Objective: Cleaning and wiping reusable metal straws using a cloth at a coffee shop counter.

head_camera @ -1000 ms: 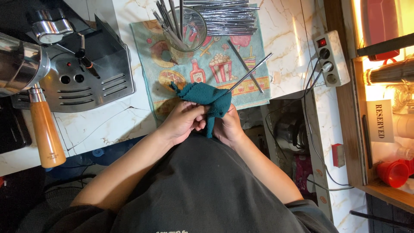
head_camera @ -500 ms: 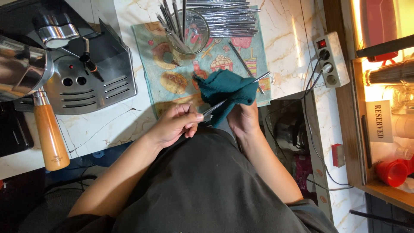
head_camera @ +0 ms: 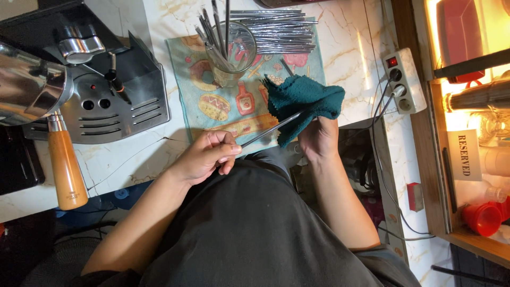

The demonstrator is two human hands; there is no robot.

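Observation:
My left hand (head_camera: 209, 155) pinches the near end of a thin metal straw (head_camera: 265, 133). The straw's far end runs into a dark teal cloth (head_camera: 305, 98), which my right hand (head_camera: 319, 139) grips from below and wraps around it. Both hands are over the front edge of a patterned mat (head_camera: 191, 74) on the marble counter. Just behind the cloth stands a clear glass (head_camera: 231, 53) holding several metal straws upright. A pile of more metal straws (head_camera: 276, 26) lies flat at the back of the mat.
An espresso machine (head_camera: 114, 90) with a wooden-handled portafilter (head_camera: 64, 165) fills the left side. A white power strip (head_camera: 404, 79) with cables lies to the right. Further right, a wooden shelf carries a small sign (head_camera: 467, 154) and red cups (head_camera: 483, 218).
My right hand has carried the cloth up and to the right. My left hand has drawn back, pulling the straw out of the cloth so more of it shows.

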